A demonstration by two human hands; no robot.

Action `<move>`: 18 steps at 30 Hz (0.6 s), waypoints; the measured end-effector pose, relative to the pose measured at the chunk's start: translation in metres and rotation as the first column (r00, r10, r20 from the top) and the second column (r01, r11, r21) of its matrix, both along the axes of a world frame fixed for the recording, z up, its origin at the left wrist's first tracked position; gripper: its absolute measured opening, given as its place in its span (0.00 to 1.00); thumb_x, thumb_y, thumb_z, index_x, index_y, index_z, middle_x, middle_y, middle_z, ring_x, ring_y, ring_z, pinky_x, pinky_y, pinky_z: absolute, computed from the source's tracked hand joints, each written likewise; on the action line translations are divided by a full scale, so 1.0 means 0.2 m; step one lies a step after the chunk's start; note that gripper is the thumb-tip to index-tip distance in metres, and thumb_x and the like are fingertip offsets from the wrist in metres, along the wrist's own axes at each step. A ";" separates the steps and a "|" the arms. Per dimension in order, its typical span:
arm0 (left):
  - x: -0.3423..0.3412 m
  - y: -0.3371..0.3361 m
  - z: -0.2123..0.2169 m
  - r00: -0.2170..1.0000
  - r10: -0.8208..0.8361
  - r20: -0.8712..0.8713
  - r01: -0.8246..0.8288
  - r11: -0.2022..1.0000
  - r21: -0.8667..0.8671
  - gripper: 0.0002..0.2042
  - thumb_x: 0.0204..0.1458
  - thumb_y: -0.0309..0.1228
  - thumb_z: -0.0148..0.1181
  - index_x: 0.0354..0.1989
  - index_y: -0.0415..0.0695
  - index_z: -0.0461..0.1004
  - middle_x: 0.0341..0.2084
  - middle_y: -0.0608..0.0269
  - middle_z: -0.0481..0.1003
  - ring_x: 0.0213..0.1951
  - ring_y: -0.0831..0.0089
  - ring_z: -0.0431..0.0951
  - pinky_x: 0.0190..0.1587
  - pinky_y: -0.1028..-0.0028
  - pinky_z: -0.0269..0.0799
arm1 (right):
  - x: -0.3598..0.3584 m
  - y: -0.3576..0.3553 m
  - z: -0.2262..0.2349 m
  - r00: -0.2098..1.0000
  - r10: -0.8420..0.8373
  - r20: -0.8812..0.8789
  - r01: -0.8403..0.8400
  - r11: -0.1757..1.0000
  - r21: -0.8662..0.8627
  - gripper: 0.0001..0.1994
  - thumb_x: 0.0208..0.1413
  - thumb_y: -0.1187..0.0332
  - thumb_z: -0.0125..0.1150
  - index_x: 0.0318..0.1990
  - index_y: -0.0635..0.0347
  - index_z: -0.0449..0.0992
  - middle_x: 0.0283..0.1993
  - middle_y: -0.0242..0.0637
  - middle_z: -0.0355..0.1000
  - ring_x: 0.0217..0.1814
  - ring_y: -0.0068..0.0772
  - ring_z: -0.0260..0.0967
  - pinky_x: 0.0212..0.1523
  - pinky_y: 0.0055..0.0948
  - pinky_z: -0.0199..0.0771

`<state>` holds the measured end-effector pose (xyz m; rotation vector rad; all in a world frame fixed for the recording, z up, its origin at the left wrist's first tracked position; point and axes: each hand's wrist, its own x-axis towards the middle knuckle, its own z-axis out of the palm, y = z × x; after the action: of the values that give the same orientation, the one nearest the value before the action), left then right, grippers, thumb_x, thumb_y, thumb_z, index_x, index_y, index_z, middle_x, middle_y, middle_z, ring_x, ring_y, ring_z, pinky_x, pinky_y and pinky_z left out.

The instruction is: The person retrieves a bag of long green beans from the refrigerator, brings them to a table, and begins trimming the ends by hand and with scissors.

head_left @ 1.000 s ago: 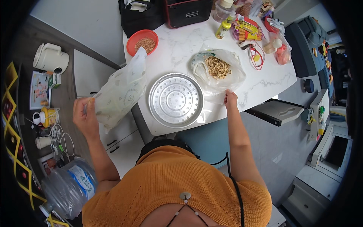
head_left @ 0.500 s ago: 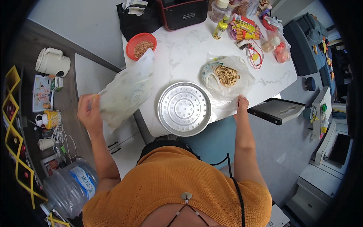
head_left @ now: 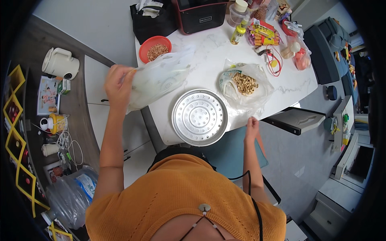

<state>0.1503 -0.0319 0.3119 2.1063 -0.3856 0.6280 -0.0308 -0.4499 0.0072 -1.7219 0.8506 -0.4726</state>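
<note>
My left hand (head_left: 119, 85) is closed on the top edge of a translucent white plastic bag (head_left: 161, 82), held up over the table's left side; what is inside it does not show clearly. Behind that bag stands a red-orange bowl (head_left: 143, 51) of small pinkish-brown kernels, partly covered by it. A round perforated metal steamer tray (head_left: 200, 117) rests at the table's near edge. To its right, another plastic bag (head_left: 261, 76) lies opened around tan and brown broken pieces. My right hand (head_left: 252, 128) is closed beside this bag's near edge; anything in its fingers is hidden.
A black bag (head_left: 155, 28) and a dark red-trimmed appliance (head_left: 202, 18) stand at the back. Yellow bottles (head_left: 238, 34), packaged sausages (head_left: 263, 33), a red cable (head_left: 275, 60) and bagged goods (head_left: 301, 59) are at the far right. An open dark-edged panel (head_left: 295, 120) juts beside the table.
My left hand has risen and moved right, carrying its plastic bag farther over the table. My right hand has drawn back toward me, slightly left, from the other bag's edge.
</note>
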 end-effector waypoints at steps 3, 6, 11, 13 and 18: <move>0.09 -0.08 -0.01 0.997 -0.049 0.056 0.047 0.998 0.031 0.02 0.41 0.20 0.58 0.23 0.37 0.70 0.20 0.61 0.68 0.26 0.71 0.67 0.30 0.77 0.62 | -0.05 0.26 0.26 0.971 0.196 -0.135 -0.159 0.956 0.247 0.15 0.52 0.61 0.54 0.42 0.63 0.70 0.33 0.32 0.68 0.24 0.19 0.63 0.20 0.18 0.61; 0.19 -0.20 -0.01 0.984 -0.106 0.145 0.092 0.991 0.098 0.03 0.40 0.20 0.58 0.22 0.38 0.70 0.20 0.61 0.69 0.26 0.68 0.68 0.30 0.75 0.63 | -0.02 0.39 0.50 0.794 0.485 -0.367 -0.289 0.832 0.474 0.15 0.53 0.62 0.53 0.43 0.62 0.70 0.32 0.32 0.70 0.19 0.18 0.63 0.18 0.18 0.61; 0.41 -0.35 -0.08 0.927 -0.226 0.299 0.197 0.972 0.126 0.03 0.38 0.21 0.59 0.22 0.39 0.71 0.20 0.61 0.70 0.27 0.65 0.68 0.29 0.72 0.64 | -0.02 0.44 0.43 0.756 0.546 -0.361 -0.297 0.778 0.554 0.17 0.52 0.62 0.53 0.46 0.62 0.68 0.32 0.32 0.72 0.18 0.17 0.65 0.17 0.16 0.61; 0.46 -0.42 -0.15 0.916 -0.248 0.315 0.205 0.965 0.164 0.03 0.38 0.21 0.59 0.22 0.39 0.71 0.22 0.61 0.71 0.27 0.67 0.69 0.31 0.73 0.65 | -0.02 0.43 0.41 0.757 0.552 -0.351 -0.292 0.765 0.574 0.17 0.51 0.63 0.55 0.47 0.62 0.67 0.32 0.32 0.72 0.19 0.18 0.66 0.17 0.16 0.62; 0.49 -0.47 -0.32 0.886 -0.344 0.312 0.275 0.930 0.246 0.04 0.37 0.22 0.60 0.22 0.40 0.71 0.21 0.62 0.71 0.28 0.65 0.69 0.31 0.71 0.65 | -0.01 0.53 0.43 0.731 0.540 -0.416 -0.325 0.813 0.484 0.17 0.52 0.63 0.55 0.45 0.64 0.65 0.32 0.33 0.71 0.20 0.19 0.66 0.17 0.17 0.62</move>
<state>0.2490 -0.1255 0.2471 2.0474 -1.0040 0.7994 -0.0323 -0.3443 0.0938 -1.6245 0.8057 0.5152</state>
